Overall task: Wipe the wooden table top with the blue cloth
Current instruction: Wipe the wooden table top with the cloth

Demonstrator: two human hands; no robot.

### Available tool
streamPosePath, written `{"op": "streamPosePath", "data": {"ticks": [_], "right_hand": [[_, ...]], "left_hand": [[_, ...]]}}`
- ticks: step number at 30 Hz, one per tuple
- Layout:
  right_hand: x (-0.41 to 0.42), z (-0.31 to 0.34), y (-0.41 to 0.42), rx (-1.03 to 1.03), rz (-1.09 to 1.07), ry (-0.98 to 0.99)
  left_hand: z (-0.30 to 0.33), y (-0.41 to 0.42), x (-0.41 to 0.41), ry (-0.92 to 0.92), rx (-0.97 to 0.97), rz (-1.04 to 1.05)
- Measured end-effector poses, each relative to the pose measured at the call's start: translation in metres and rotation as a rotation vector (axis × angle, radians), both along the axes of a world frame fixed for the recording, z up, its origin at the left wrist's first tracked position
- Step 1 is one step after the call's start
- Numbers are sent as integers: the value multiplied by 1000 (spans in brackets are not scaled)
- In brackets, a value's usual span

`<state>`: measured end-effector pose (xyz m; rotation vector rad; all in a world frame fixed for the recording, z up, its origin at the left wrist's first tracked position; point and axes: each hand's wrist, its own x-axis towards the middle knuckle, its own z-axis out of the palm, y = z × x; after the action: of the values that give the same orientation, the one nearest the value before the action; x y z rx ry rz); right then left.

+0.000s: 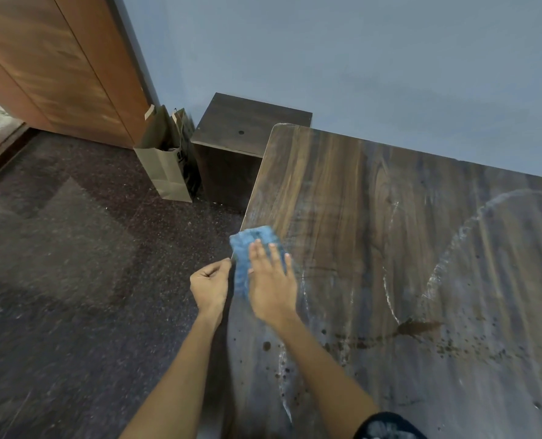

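Wooden table top (390,248) remains spotted lower centre; right hand (271,280), fingers spread flat, presses blue cloth (247,248) overhanging the edge beside the curled, empty left hand (209,283), so the cloth risks sliding off.

A bright blue cloth (257,248) lies on a dark brown wood-grain counter (374,217) marked with pale white streaks and dark brown splatter. At ten o'clock stand a tan paper bag (163,167), a near-black wooden box (231,134), an orange-brown cabinet (60,64) and a grey-blue wall (358,58); the floor (73,248) is dark and speckled.
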<state>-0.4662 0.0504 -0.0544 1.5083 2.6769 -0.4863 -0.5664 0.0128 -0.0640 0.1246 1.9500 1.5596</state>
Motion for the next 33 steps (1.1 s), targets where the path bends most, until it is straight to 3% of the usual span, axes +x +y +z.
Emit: {"op": "streamPosePath", "data": {"ticks": [7,12,15,20,24,28,33], "right_hand": [[122,3,47,14,-635,-49],[106,10,33,-37,-824,26],[61,9,14,-32,-655,7],[-9,7,-52,-55,-59,31],[-6,7,-61,-92,114,30],[18,8,-34,-77,61,22],[90,7,10,-22,-408,1]], "left_hand": [[7,-15,7,-2,-32,-18],[9,-29,10,-10,-77,-22],[10,-36,13,-7,-86,-22],[9,-42,14,3,-84,10],[11,-50,16,13,-90,69],[11,-52,18,42,-109,27],[14,-61,22,103,-157,-22]]}}
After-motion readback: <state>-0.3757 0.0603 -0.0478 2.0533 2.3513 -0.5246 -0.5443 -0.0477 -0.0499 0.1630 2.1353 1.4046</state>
